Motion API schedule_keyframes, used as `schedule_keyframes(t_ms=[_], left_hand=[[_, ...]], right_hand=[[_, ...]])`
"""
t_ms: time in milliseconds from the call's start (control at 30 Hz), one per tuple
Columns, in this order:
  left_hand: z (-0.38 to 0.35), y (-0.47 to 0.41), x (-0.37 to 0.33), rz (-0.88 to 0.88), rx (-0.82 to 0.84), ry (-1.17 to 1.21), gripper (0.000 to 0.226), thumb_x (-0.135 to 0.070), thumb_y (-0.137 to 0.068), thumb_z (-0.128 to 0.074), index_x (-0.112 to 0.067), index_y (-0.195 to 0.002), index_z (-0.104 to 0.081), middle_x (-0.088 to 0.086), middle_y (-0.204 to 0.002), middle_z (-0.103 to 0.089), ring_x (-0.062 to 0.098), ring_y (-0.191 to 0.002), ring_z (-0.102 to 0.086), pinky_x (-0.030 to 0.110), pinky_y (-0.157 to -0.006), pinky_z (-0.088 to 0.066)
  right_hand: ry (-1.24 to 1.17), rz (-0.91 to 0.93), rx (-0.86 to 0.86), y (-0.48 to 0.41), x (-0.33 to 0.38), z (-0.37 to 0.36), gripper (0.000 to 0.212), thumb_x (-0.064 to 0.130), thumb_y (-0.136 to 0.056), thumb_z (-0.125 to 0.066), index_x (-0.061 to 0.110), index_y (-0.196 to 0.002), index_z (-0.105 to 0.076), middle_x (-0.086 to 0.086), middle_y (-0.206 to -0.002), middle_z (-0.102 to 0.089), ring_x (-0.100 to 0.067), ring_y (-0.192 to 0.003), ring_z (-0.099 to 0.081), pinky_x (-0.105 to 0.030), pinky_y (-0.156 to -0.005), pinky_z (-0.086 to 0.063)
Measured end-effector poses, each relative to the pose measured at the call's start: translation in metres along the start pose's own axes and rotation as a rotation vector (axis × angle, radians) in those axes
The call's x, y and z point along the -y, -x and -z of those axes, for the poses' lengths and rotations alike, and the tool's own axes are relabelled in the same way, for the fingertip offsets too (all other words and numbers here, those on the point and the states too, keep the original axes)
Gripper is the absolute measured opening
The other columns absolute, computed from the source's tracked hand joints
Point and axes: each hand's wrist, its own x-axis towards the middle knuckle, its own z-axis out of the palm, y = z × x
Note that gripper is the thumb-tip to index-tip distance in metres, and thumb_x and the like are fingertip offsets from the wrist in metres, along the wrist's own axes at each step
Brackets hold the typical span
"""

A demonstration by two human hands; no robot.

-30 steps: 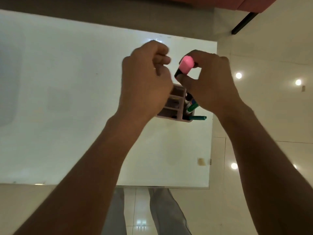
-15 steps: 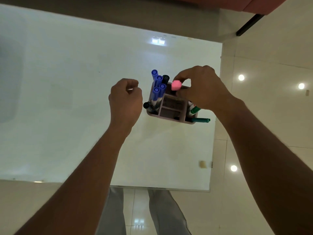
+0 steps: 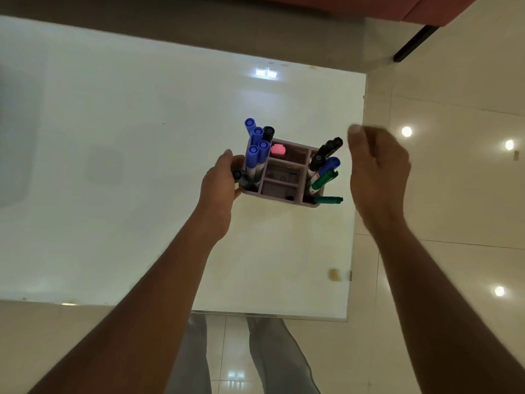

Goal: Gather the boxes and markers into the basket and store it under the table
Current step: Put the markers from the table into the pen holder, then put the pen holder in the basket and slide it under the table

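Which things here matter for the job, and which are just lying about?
Job: basket, blue markers, pink highlighter, black and green markers, left hand, right hand.
Lying about: small tan scrap near table corner.

One basket (image 3: 284,198) is sitting on one table (image 3: 113,137). It is holding five blue-capped markers (image 3: 252,153), at least four black-capped markers (image 3: 326,150), two green markers (image 3: 324,180) and one pink-capped marker (image 3: 277,149). Two hands are showing.
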Motion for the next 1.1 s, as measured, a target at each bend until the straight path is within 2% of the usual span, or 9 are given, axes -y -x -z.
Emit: schedule_keyframes(t_ms=[133, 200, 367, 467, 567, 700, 833, 1000, 1100], left_hand=[[-0.004, -0.003, 0.006, 0.045, 0.026, 0.114, 0.044, -0.037, -0.103, -0.033, -0.012, -0.120, -0.064, -0.003, -0.095, -0.067, 0.018, -0.112, -0.056, 0.049, -0.114, -0.031], [-0.007, -0.005, 0.005, 0.052, 0.047, 0.099, 0.043, -0.037, -0.102, -0.035, -0.014, -0.127, -0.060, -0.002, -0.103, -0.064, 0.018, -0.116, -0.055, 0.050, -0.116, -0.028], [-0.014, -0.005, 0.002, 0.059, 0.107, 0.016, 0.021, -0.032, -0.098, -0.041, -0.026, -0.086, -0.058, -0.002, -0.086, -0.061, 0.019, -0.093, -0.054, 0.046, -0.108, -0.035], [-0.006, -0.001, -0.002, 0.075, 0.078, 0.025, 0.021, -0.032, -0.100, -0.041, -0.026, -0.094, -0.061, 0.001, -0.088, -0.065, 0.022, -0.099, -0.056, 0.046, -0.109, -0.035], [0.011, 0.008, -0.004, 0.068, 0.071, 0.059, 0.031, -0.036, -0.101, -0.041, -0.023, -0.119, -0.062, 0.014, -0.122, -0.065, 0.027, -0.121, -0.054, 0.047, -0.116, -0.029], [0.049, 0.018, -0.005, 0.005, 0.061, 0.113, 0.032, -0.042, -0.102, -0.040, -0.029, -0.090, -0.066, -0.005, -0.080, -0.069, 0.018, -0.092, -0.057, 0.045, -0.115, -0.033], [0.111, 0.036, -0.017, -0.042, 0.046, 0.128, 0.037, -0.043, -0.102, -0.037, -0.028, -0.082, -0.064, -0.008, -0.075, -0.069, 0.018, -0.091, -0.058, 0.042, -0.109, -0.037], [0.206, 0.067, -0.039, -0.124, 0.070, 0.129, 0.042, -0.042, -0.104, -0.032, -0.032, -0.077, -0.063, -0.015, -0.069, -0.070, 0.008, -0.083, -0.061, 0.025, -0.080, -0.040], [0.270, 0.084, -0.052, -0.167, 0.071, 0.138, 0.042, -0.043, -0.104, -0.030, -0.033, -0.080, -0.063, -0.018, -0.071, -0.071, 0.004, -0.082, -0.062, 0.025, -0.076, -0.038]], right_hand=[[-0.439, -0.659, 0.132, 0.026, -0.040, -0.002, 0.044, 0.049, -0.102, -0.038, 0.016, -0.118, -0.063, -0.002, -0.121, -0.066, -0.018, -0.110, -0.063, -0.042, -0.097, -0.050], [-0.560, -0.754, 0.252, 0.036, -0.047, -0.009, 0.038, 0.042, -0.104, -0.035, 0.021, -0.121, -0.062, -0.003, -0.130, -0.062, -0.021, -0.122, -0.057, -0.046, -0.103, -0.046], [-0.580, -0.702, 0.331, 0.045, -0.035, -0.026, 0.035, 0.018, -0.104, -0.034, 0.032, -0.104, -0.067, 0.005, -0.116, -0.068, -0.011, -0.119, -0.056, -0.043, -0.108, -0.041], [-0.531, -0.688, 0.323, 0.048, -0.027, -0.031, 0.038, 0.021, -0.105, -0.030, 0.036, -0.105, -0.064, 0.008, -0.117, -0.066, -0.009, -0.119, -0.055, -0.041, -0.110, -0.040], [-0.416, -0.649, 0.355, 0.059, -0.013, -0.042, 0.032, 0.037, -0.105, -0.033, 0.033, -0.107, -0.065, 0.009, -0.119, -0.065, -0.013, -0.120, -0.054, -0.041, -0.110, -0.039], [-0.393, -0.557, 0.358, 0.086, 0.013, -0.065, 0.034, 0.020, -0.103, -0.033, 0.028, -0.090, -0.064, 0.009, -0.096, -0.070, -0.008, -0.098, -0.061, -0.042, -0.107, -0.045], [-0.408, -0.507, 0.358, 0.126, 0.049, -0.101, 0.036, 0.024, -0.106, -0.032, 0.031, -0.094, -0.065, 0.008, -0.103, -0.072, -0.008, -0.106, -0.063, -0.045, -0.108, -0.045], [-0.397, -0.446, 0.356, 0.186, 0.106, -0.154, 0.038, 0.015, -0.105, -0.032, 0.027, -0.092, -0.066, 0.017, -0.082, -0.073, -0.009, -0.101, -0.065, -0.043, -0.107, -0.047], [-0.376, -0.425, 0.362, 0.227, 0.143, -0.188, 0.039, 0.018, -0.106, -0.034, 0.029, -0.089, -0.068, 0.016, -0.081, -0.075, -0.010, -0.100, -0.067, -0.043, -0.105, -0.048]])
